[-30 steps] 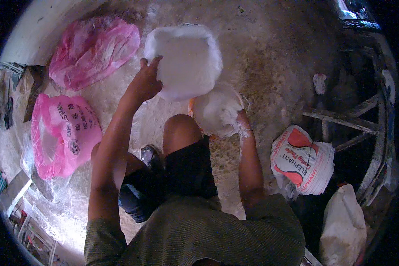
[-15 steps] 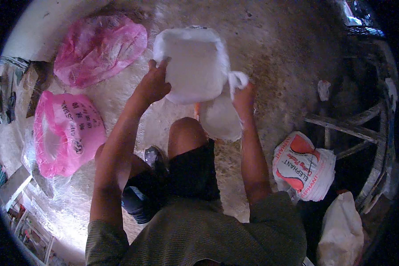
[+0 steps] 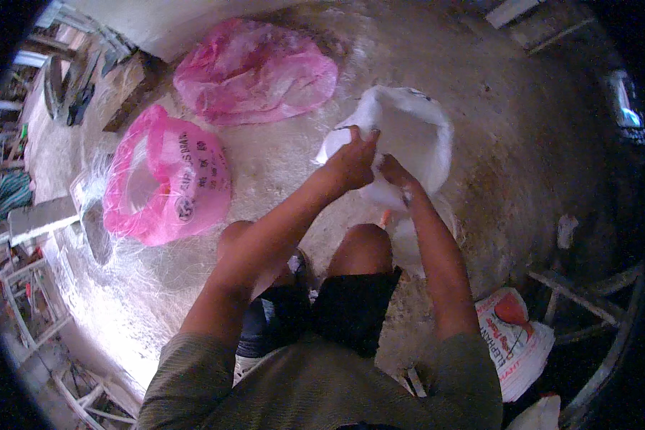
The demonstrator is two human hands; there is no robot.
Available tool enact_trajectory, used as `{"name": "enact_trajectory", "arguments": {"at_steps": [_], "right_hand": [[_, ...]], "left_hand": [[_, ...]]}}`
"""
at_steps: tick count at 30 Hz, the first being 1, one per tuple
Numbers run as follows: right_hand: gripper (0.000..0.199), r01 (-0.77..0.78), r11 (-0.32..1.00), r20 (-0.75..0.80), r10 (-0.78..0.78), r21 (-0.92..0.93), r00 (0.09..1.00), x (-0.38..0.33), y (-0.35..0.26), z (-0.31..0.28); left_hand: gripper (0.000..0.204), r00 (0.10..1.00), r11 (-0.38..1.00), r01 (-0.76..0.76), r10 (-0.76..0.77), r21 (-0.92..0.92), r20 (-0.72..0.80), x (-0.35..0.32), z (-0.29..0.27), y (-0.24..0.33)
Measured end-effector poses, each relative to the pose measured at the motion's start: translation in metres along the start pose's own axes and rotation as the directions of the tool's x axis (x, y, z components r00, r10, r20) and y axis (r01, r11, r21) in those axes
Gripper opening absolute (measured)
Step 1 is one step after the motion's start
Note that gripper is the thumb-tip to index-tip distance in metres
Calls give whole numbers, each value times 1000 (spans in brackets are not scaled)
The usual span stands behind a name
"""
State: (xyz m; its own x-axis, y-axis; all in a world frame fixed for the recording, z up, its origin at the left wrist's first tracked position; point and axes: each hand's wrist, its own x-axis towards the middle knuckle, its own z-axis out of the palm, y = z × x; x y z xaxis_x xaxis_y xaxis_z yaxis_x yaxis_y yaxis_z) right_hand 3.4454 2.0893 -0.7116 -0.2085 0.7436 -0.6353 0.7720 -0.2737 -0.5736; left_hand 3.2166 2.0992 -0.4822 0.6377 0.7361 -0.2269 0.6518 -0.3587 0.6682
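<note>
A white sack (image 3: 443, 147) stands open in front of me, its mouth edge folded outward and pale powder-like material inside. My left hand (image 3: 352, 160) is closed on the sack's left rim, and a loose white flap shows beside its knuckles. Close by on the near side, my right hand (image 3: 395, 173) has its fingers curled at the near rim; they partly hide what they grip. Just below the sack lies a pale round basin-like shape (image 3: 416, 240), partly covered by my right forearm. A small orange piece (image 3: 386, 217) shows between my knee and the sack.
An open pink plastic sack (image 3: 206, 179) stands at left, and another pink sack (image 3: 258, 72) lies crumpled at the far wall. To the right are a printed white sack (image 3: 512, 344) and a wooden frame (image 3: 588, 297). Pale fibres are strewn on the floor at left.
The view has turned, shifting everything to the right. My right hand has moved from the sack's right corner to its near-left side, beside my left hand. My left hand now grips the rim.
</note>
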Motion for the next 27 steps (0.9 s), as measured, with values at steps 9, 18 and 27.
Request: {"name": "enact_trajectory", "arguments": {"at_steps": [9,18,27], "right_hand": [[42,-36,58,40,-60,998,997,-153,-72,-77],[35,360,580,-469,45,731,882,-231,66,5],[20,-601,797,-346,550,-53,760,-299,3,-27]], "left_hand": [[88,996,990,89,-89,-110,5,6,0,-20],[88,977,956,205,-212,-210,-10,-14,-24,5],[60,916,609,398,-303,-685,263,-169,-40,94]]}}
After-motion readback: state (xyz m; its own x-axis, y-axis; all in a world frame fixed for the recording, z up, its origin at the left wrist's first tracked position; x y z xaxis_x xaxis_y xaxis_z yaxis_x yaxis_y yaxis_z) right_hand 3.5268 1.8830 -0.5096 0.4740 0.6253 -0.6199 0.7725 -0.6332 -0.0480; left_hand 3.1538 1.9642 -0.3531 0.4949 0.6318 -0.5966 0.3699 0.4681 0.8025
